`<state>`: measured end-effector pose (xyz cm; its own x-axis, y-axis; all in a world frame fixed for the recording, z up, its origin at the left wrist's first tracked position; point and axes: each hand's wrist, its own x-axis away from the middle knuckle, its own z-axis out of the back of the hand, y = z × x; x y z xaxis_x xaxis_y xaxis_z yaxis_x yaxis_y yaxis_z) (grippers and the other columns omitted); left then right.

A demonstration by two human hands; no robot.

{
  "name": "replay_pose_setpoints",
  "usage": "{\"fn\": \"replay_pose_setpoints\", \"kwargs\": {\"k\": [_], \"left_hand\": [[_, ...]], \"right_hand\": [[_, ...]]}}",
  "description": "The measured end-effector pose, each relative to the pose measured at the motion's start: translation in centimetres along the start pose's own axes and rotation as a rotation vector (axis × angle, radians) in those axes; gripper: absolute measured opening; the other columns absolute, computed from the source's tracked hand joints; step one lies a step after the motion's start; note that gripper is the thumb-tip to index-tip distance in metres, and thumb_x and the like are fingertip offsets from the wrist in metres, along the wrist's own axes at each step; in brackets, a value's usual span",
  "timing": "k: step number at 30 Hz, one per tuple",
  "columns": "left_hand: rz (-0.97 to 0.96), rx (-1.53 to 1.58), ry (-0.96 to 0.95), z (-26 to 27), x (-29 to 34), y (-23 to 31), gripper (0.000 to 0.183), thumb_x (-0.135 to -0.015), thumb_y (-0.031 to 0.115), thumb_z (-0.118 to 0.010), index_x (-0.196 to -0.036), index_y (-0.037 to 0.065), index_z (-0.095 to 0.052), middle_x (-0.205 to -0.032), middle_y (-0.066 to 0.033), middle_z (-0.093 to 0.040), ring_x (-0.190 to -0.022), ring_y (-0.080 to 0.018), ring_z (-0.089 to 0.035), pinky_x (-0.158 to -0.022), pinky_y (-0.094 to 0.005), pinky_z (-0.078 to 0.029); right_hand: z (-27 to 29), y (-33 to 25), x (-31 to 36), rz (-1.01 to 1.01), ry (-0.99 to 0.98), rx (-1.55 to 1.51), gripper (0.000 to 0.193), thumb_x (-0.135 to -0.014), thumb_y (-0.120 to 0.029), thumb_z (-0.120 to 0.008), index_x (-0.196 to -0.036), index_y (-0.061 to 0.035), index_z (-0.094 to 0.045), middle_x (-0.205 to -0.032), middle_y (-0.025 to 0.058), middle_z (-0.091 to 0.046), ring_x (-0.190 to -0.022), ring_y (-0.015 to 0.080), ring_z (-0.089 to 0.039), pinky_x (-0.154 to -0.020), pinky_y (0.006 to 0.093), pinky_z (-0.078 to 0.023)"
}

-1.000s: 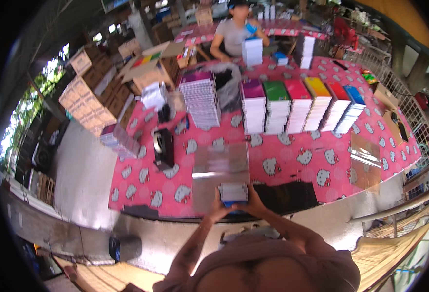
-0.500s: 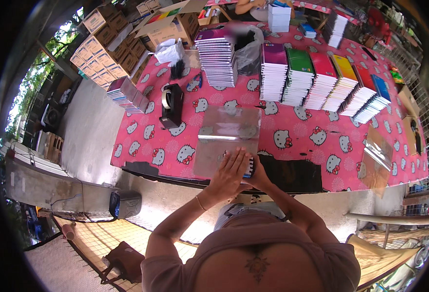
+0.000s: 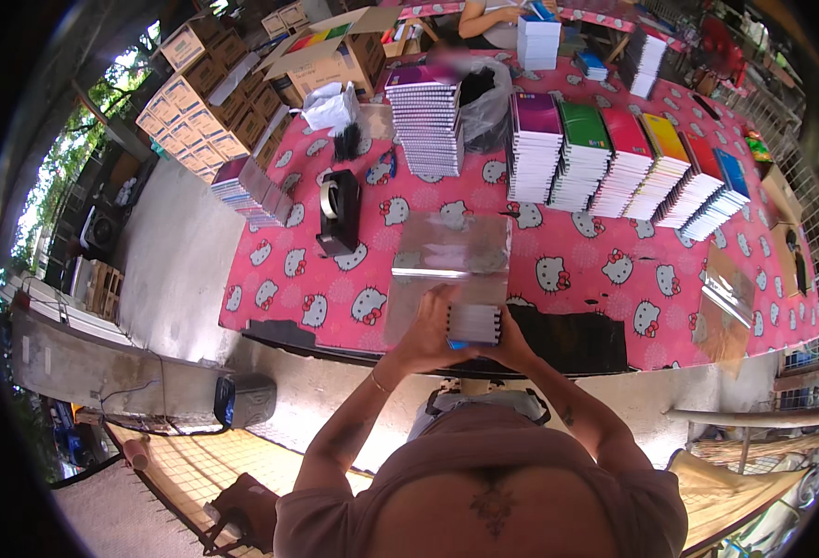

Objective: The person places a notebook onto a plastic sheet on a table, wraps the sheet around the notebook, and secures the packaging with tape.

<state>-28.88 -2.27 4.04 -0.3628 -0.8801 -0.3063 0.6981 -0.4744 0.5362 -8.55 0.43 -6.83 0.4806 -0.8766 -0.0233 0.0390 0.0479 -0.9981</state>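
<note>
Between my two hands, at the near edge of the table, stands a small stack of spiral notebooks (image 3: 474, 324), its white page edges and black wire binding facing up and a bit of blue cover showing below. My left hand (image 3: 423, 337) grips its left side, and my right hand (image 3: 513, 346) closes round the right side; some fingers are hidden behind the stack. Just beyond lie clear plastic sleeves (image 3: 448, 244) on the pink tablecloth. A black tape dispenser (image 3: 339, 214) stands to their left.
Tall notebook stacks with purple (image 3: 532, 149), green (image 3: 581, 153), red and other covers line the table's far right. Another spiral notebook stack (image 3: 426, 126) stands left of them. More clear plastic (image 3: 727, 312) lies at right. Cardboard boxes (image 3: 195, 116) rise at far left. A person (image 3: 493, 23) sits beyond.
My left hand has moved off the top of the notebooks to their left side. The stack has been tipped so its page edges and binding show. The view has shifted slightly.
</note>
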Motion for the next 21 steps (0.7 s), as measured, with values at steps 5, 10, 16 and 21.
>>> {"fn": "replay_pose_setpoints", "kwargs": {"k": [5,10,16,21], "left_hand": [[-0.005,-0.293,-0.371,0.4,-1.2,1.0,0.089,-0.068,0.055,-0.083,-0.126,-0.003,-0.047,-0.126,-0.0202,-0.055,-0.117,-0.0372,-0.055,-0.096,-0.0452,-0.047],[0.366,-0.106,0.015,1.8,-0.9,-2.9,0.080,-0.073,0.055,-0.082,-0.117,-0.005,-0.054,-0.106,-0.0216,-0.066,-0.094,-0.0373,-0.067,-0.079,-0.0441,-0.055],[0.989,0.743,0.293,-3.1,-2.9,-16.0,0.084,-0.073,0.055,-0.083,-0.114,-0.014,-0.061,-0.100,-0.0193,-0.070,-0.087,-0.0232,-0.069,-0.075,-0.0367,-0.056],[1.039,0.406,0.085,-5.3,-5.1,-16.6,0.092,-0.072,0.072,-0.073,-0.105,-0.014,-0.067,-0.099,-0.0230,-0.071,-0.093,-0.0313,-0.070,-0.080,-0.0406,-0.054]], "right_hand": [[-1.0,-1.2,0.1,-0.019,-0.021,0.172,0.084,-0.064,-0.019,-0.093,-0.132,-0.0073,-0.044,-0.124,0.0144,-0.059,-0.113,0.0275,-0.062,-0.097,0.0383,-0.050],[2.0,-3.9,-3.8,0.197,-0.075,0.475,0.096,-0.065,-0.036,-0.089,-0.144,-0.0116,-0.040,-0.144,0.0165,-0.045,-0.129,0.0357,-0.049,-0.107,0.0480,-0.041],[6.0,-1.0,-8.2,0.071,-0.132,1.102,0.114,-0.064,-0.060,-0.081,-0.156,-0.0190,-0.028,-0.159,0.0150,-0.028,-0.148,0.0388,-0.024,-0.117,0.0608,-0.018],[7.1,-1.7,-8.7,-0.018,-0.266,1.124,0.113,-0.067,-0.064,-0.078,-0.156,-0.0168,-0.027,-0.163,0.0158,-0.018,-0.151,0.0357,-0.014,-0.120,0.0576,-0.010]]}}
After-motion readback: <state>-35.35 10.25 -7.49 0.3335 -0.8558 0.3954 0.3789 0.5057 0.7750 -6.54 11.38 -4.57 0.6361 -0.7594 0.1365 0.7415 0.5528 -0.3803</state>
